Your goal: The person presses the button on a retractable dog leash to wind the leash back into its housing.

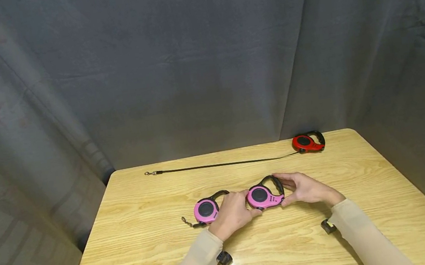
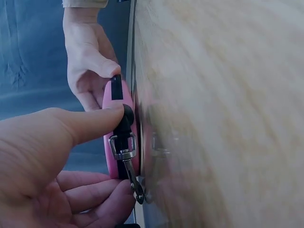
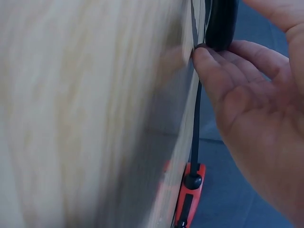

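Both hands are on a pink retractable dog leash (image 1: 259, 194) with a black centre and black handle, lying close along the tabletop. My left hand (image 1: 231, 211) grips its rounded left end, thumb on the near side and fingers on the far side. In the left wrist view a metal snap clip (image 2: 127, 166) hangs out beside that thumb. My right hand (image 1: 303, 187) holds the handle end, fingers at its top and thumb at the lower corner. A second pink retractable leash (image 1: 203, 214) lies just left, its handle partly hidden behind my left hand.
At the back right of the wooden table (image 1: 131, 252) lies a red retractable leash (image 1: 308, 142). Its black cord (image 1: 217, 165) is drawn out straight leftward along the back, ending in a metal clip (image 1: 150, 173). Grey curtains (image 1: 186, 63) hang behind and on both sides.
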Available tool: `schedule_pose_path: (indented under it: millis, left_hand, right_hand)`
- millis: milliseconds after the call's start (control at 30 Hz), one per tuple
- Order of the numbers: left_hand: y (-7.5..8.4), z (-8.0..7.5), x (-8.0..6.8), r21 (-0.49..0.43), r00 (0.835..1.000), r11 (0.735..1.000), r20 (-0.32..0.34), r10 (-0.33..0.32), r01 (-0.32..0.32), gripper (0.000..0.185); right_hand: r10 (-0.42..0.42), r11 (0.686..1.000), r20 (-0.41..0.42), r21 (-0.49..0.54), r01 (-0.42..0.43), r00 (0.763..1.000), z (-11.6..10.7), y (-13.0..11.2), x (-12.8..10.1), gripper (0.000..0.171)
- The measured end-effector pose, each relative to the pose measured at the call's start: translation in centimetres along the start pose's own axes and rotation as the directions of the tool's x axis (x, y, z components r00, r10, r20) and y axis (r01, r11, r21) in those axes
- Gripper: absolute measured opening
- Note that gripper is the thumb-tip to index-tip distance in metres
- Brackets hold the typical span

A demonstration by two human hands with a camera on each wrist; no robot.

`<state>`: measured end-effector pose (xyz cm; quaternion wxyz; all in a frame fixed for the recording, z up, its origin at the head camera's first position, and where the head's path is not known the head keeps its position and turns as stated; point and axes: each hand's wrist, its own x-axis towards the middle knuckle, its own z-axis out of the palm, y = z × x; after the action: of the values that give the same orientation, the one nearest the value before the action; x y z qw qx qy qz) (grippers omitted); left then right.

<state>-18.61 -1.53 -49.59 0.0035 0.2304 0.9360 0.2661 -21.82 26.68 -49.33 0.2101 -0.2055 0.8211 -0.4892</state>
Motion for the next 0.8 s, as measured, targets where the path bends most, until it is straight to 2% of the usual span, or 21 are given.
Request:
schedule_pose_path:
  millis: [500, 700, 800]
  left_hand:
    - [0.17, 0.13, -0.02, -0.024, 0.999, 0.999, -0.028, 0.026, -0.027, 0.053]
    - [0.36, -0.21, -0.03, -0.014, 1.0, 1.0, 0.008, -0.01, 0.01, 0.06]
    - [0.35, -0.65, -0.09, -0.044, 0.999, 0.998, 0.034, -0.036, 0.037, 0.067]
  right_hand:
    - [0.036, 0.995, -0.044, -0.094, -0.04, 0.998, 0.34, -0.35, 0.0, 0.106]
    - [0.03, 0.983, -0.074, -0.177, -0.043, 0.997, 0.37, -0.68, -0.27, 0.105]
    - [0.034, 0.97, -0.095, -0.236, -0.055, 0.995, 0.21, -0.99, -0.49, 0.104]
